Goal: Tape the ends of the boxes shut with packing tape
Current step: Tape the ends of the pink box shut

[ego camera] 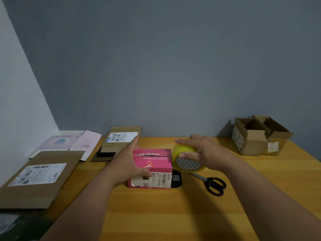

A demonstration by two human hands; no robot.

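1. two bare hands work at the middle of a wooden table (173,214), where a pink box (152,168) stands on its surface.
2. the left hand (128,164) lies flat against the box's left side, fingers straight and pressed together, thumb laid across the near face.
3. the right hand (203,153) grips a yellow roll of packing tape (186,159), fingers curled over the top and thumb on its near rim; the roll touches the box's upper right edge.
4. black scissors (211,184) lie just right of the box, blades pointing toward it, and a small black flap (176,179) sticks out at the box's right end.
5. open tabletop runs along the near edge; the far edge meets a grey wall.
6. flattened cardboard (40,178) with a white shipping label overhangs the left edge, more flat pieces (119,141) and pink-white sheets (73,141) behind it.
7. two open brown boxes (257,136) sit at the far right corner, well apart from the hands.
8. the pink box reads "30.000.000" on top and "231-239-k01" on its label, beside barcodes; other print is too blurred.
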